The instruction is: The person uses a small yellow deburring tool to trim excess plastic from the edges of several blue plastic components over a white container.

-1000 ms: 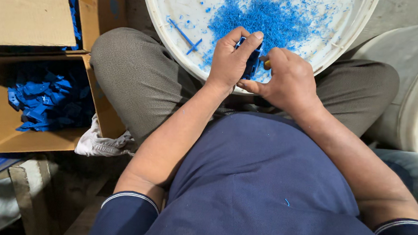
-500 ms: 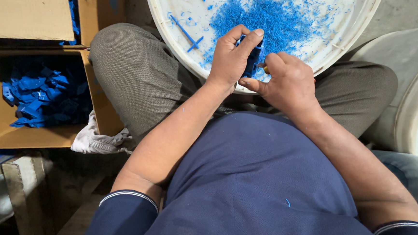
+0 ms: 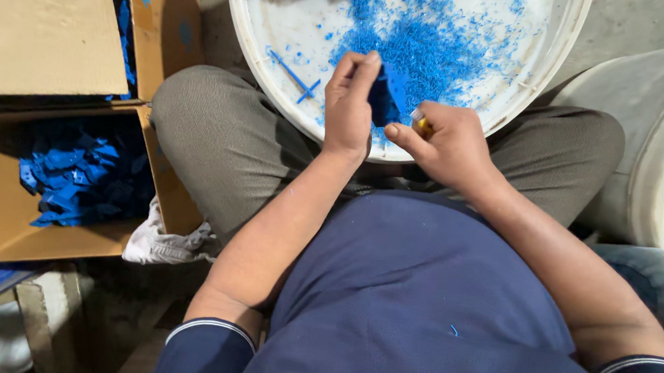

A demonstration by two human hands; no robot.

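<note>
Right, main risk first: your right hand is working a small yellow-handled tool right against the fingers of your left hand. If the tool slips off the blue plastic piece, I'd say it goes straight into your left thumb side. Cause would be too much push with nothing backing the part; it's held in the air above the near rim of the white tub, not resting on anything.

Second risk: blue shavings pile up mid-tub, near the far edge. The tub sits on your lap, so a tilt would likely spill them onto your knees.

Grip: left hand is closed on the blue piece, fingers and thumb pinching it upright. Right hand is clamped on the tool, fist tight; the tip is hidden, so I can't tell where it contacts the piece.

Cardboard box of blue parts sits well off to your left.
</note>
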